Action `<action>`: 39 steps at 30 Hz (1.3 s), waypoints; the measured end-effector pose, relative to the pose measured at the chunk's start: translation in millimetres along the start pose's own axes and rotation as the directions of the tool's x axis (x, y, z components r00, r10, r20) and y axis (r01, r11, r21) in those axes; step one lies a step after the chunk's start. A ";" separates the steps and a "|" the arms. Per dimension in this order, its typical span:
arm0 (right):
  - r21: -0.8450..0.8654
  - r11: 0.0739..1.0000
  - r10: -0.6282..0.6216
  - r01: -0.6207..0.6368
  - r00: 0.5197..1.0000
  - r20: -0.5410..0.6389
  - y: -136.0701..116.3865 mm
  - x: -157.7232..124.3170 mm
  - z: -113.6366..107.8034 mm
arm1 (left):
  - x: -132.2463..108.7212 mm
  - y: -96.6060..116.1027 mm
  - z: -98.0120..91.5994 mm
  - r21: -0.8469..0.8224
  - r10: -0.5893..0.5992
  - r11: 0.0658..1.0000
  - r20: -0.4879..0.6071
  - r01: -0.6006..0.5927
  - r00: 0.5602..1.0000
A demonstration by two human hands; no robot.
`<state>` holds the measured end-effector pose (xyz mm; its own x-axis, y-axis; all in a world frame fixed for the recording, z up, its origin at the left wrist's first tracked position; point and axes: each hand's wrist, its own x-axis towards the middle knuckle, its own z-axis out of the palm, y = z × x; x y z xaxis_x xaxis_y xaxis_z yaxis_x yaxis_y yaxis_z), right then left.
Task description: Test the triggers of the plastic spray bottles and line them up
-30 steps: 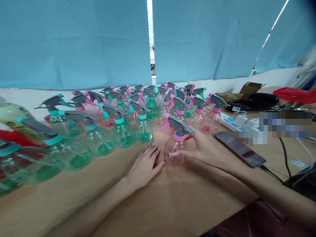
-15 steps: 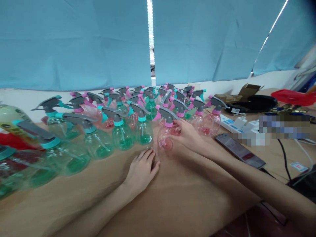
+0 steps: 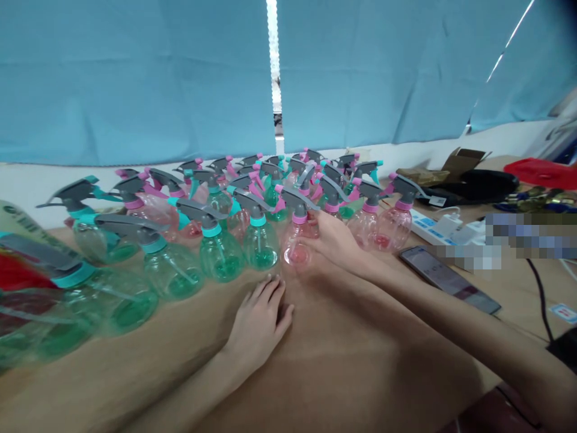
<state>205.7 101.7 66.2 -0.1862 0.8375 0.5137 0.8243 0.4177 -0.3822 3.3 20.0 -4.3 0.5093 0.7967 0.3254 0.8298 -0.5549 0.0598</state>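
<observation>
A pink spray bottle (image 3: 296,251) with a grey and pink trigger head stands upright in the front row. My right hand (image 3: 331,237) grips it from the right side, with the thumb at its front and the other fingers partly hidden behind it. My left hand (image 3: 258,319) lies palm down on the table, fingers stretched out, holding nothing. Just beyond its fingertips stands a green spray bottle (image 3: 261,246), close to the left of the pink one. Another green spray bottle (image 3: 220,255) stands farther left.
Many more spray bottles crowd the table (image 3: 342,355) behind and to the left, and a pink one (image 3: 394,222) is at the right. A phone (image 3: 448,279), a white power strip (image 3: 426,227) and cables lie on the right. A blue curtain (image 3: 135,84) hangs behind.
The pink spray bottle in my right hand has shifted slightly left and back, now closer to the green one and more upright. My left hand stays flat. The view has moved a little.
</observation>
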 end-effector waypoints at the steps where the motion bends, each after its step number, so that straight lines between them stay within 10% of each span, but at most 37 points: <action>1: 0.002 1.000 0.005 -0.005 1.000 -0.001 0.2 0.4 0.7 | 0.0 -0.1 -0.1 -0.002 0.000 1.000 0.002 0.000 1.000; 39: -0.008 1.000 0.017 -0.017 0.998 -0.057 11.4 -4.5 10.9 | 2.0 -4.6 0.9 -0.027 0.008 1.000 0.002 -0.008 1.000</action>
<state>210.1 106.6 51.1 -0.1413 0.8228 0.5505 0.8314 0.4005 -0.3851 0.7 24.4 -4.8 0.5162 0.7928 0.3241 0.8192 -0.5674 0.0832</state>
